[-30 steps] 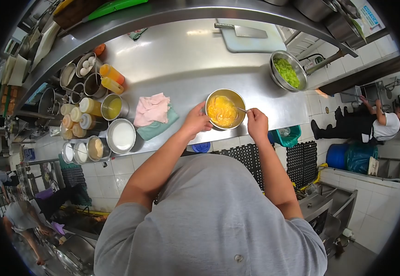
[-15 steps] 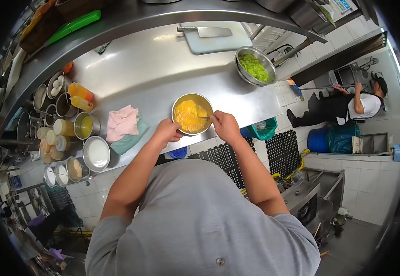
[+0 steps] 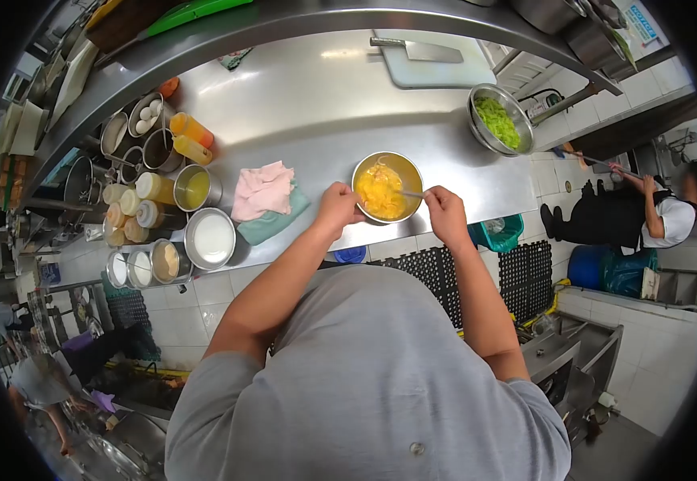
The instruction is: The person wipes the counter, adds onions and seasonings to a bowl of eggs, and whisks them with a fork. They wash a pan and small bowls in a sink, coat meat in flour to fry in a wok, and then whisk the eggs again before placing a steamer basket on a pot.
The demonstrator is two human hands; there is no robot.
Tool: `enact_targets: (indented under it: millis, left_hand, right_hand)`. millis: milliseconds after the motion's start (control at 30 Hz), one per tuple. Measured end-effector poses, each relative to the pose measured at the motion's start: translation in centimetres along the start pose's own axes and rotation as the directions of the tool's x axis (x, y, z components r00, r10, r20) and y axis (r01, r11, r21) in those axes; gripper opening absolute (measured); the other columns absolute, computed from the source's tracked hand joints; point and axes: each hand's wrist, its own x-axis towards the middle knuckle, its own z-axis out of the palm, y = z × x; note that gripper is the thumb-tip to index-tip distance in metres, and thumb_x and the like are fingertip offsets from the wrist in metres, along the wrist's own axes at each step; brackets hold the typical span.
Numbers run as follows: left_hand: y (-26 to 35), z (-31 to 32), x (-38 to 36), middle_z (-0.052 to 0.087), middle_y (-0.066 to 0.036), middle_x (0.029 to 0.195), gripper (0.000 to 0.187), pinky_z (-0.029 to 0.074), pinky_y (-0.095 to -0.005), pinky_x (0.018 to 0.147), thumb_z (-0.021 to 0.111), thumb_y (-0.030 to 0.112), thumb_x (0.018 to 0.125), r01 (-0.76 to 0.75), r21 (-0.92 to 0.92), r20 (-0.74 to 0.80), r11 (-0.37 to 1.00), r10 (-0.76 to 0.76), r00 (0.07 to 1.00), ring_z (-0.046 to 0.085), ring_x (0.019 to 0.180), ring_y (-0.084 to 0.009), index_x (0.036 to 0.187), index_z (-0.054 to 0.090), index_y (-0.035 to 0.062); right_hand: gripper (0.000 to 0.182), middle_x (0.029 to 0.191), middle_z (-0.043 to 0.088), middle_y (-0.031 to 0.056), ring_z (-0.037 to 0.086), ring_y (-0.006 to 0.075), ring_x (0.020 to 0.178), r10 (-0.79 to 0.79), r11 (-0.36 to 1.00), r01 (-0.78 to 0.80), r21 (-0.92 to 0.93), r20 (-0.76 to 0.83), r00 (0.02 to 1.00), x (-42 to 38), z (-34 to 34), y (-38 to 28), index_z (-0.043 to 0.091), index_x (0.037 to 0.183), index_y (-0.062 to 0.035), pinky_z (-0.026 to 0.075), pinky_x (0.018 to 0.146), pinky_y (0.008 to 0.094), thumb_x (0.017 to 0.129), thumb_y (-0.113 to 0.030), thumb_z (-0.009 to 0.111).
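Beaten egg (image 3: 382, 191), yellow with orange streaks, lies in a steel mixing bowl (image 3: 413, 169) near the front edge of the steel worktable. At the bowl's left rim, my left hand (image 3: 339, 207) closes its fingers on the edge. My right hand (image 3: 447, 213) grips the slim handle of a metal utensil (image 3: 411, 194) over the right rim. The utensil's head is sunk in the egg, which hides its kind. Pink (image 3: 263, 191) and green cloths (image 3: 278, 220) lie folded to the left of my left hand.
Left stand squeeze bottles (image 3: 154, 187), a pan of white powder (image 3: 210, 238) and a pot of eggs (image 3: 146, 114). Back right are a cleaver (image 3: 433, 52) on a white cutting board (image 3: 412, 74) and a bowl of chopped lettuce (image 3: 497, 122). A person (image 3: 617, 200) holds a long handle at right.
The whole view has shifted, so the table's contents sit farther right. The utensil's handle shows more plainly over the egg. Both hands stay at the bowl.
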Motion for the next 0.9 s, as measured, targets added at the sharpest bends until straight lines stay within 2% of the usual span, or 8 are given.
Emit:
enact_targets:
  millis: [100, 200, 367, 467, 567, 667, 833, 900]
  left_hand:
    - [1.8, 0.0, -0.9, 0.066, -0.015, 0.104, 0.018, 0.066, -0.0374, 0.069, 0.068, 0.008, 0.097, -0.009, 0.043, -0.057, 0.999, 0.011, 0.998, 0.073, 0.082, -0.0245, 0.108, 0.055, 0.0016]
    - [2.0, -0.6, -0.9, 0.066, -0.014, 0.102, 0.018, 0.066, -0.0372, 0.069, 0.068, 0.007, 0.098, 0.117, 0.106, 0.058, 0.987, -0.123, 0.991, 0.073, 0.08, -0.0236, 0.107, 0.053, 0.0034]
    - [1.3, -0.4, -0.5, 0.066, -0.014, 0.099, 0.02, 0.065, -0.0357, 0.066, 0.067, 0.004, 0.097, 0.035, 0.037, 0.032, 0.999, -0.036, 0.999, 0.072, 0.073, -0.0227, 0.11, 0.052, 0.0024]
    - [1.4, -0.5, -0.4, 0.067, -0.014, 0.097, 0.022, 0.065, -0.0348, 0.065, 0.066, 0.002, 0.097, -0.002, 0.05, 0.005, 0.999, 0.002, 1.0, 0.072, 0.072, -0.0219, 0.113, 0.051, 0.0024]
    - [1.4, -0.5, -0.7, 0.066, -0.014, 0.102, 0.028, 0.064, -0.0339, 0.064, 0.066, 0.001, 0.097, -0.003, 0.064, 0.017, 0.998, 0.002, 1.0, 0.071, 0.072, -0.0209, 0.119, 0.049, 0.0023]
    - [1.9, -0.3, -1.3, 0.066, -0.015, 0.111, 0.037, 0.063, -0.0331, 0.064, 0.067, 0.001, 0.096, -0.028, 0.052, 0.035, 0.998, 0.027, 0.999, 0.071, 0.074, -0.0201, 0.128, 0.047, 0.0009]
    - [2.2, -0.3, -1.7, 0.064, -0.016, 0.121, 0.052, 0.062, -0.0322, 0.066, 0.066, 0.0, 0.097, -0.055, 0.044, 0.037, 0.998, 0.053, 0.998, 0.071, 0.079, -0.0191, 0.143, 0.043, -0.0012]
    - [2.1, -0.5, -1.4, 0.065, -0.016, 0.12, 0.055, 0.062, -0.0321, 0.067, 0.065, -0.001, 0.097, -0.06, 0.043, 0.048, 0.997, 0.057, 0.997, 0.071, 0.081, -0.0186, 0.146, 0.042, -0.0013]
  right_hand:
    - [0.025, 0.077, 0.069, 0.0252, 0.07, 0.0395, 0.071, -0.064, 0.99, 0.059, -0.125, -0.03, 0.998, 0.4, 0.2, 1.0, 0.076, 0.101, 0.0014, 0.054, 0.068, 0.0473, 0.103, -0.021, 0.064]
    - [0.025, 0.078, 0.07, 0.0247, 0.07, 0.0395, 0.071, 0.028, 0.991, -0.028, 0.131, 0.007, 1.0, 0.5, 0.6, 0.9, 0.076, 0.103, 0.0006, 0.054, 0.069, 0.0466, 0.103, -0.021, 0.065]
    - [0.025, 0.079, 0.07, 0.0257, 0.071, 0.0433, 0.077, -0.035, 0.999, 0.037, -0.036, 0.07, 0.997, -0.2, -0.2, -1.2, 0.075, 0.102, 0.0008, 0.055, 0.071, 0.0485, 0.103, -0.022, 0.065]
    - [0.025, 0.078, 0.07, 0.0253, 0.07, 0.0436, 0.075, -0.096, 0.99, 0.075, -0.121, -0.173, 0.98, -0.7, -0.5, -2.4, 0.075, 0.101, 0.0007, 0.055, 0.071, 0.0485, 0.103, -0.022, 0.065]
    - [0.024, 0.075, 0.069, 0.0236, 0.069, 0.0427, 0.07, -0.166, 0.968, 0.157, -0.197, -0.028, 0.986, 0.0, -0.1, -0.6, 0.075, 0.101, 0.0005, 0.055, 0.069, 0.0473, 0.104, -0.021, 0.065]
    - [0.024, 0.077, 0.07, 0.0235, 0.07, 0.0411, 0.07, -0.031, 0.998, 0.032, 0.048, -0.032, 0.999, 0.0, 0.0, -0.9, 0.076, 0.102, 0.0007, 0.055, 0.069, 0.0467, 0.104, -0.02, 0.065]
    - [0.026, 0.082, 0.072, 0.0252, 0.072, 0.0403, 0.078, -0.003, 0.999, 0.0, 0.038, 0.07, 0.998, -0.1, 0.4, 0.3, 0.077, 0.103, 0.0013, 0.056, 0.074, 0.0466, 0.103, -0.022, 0.065]
    - [0.027, 0.084, 0.073, 0.0255, 0.073, 0.0416, 0.08, 0.063, 0.998, -0.062, 0.008, -0.089, 0.994, -0.2, 0.6, -0.4, 0.078, 0.103, 0.0011, 0.057, 0.076, 0.0472, 0.102, -0.023, 0.066]
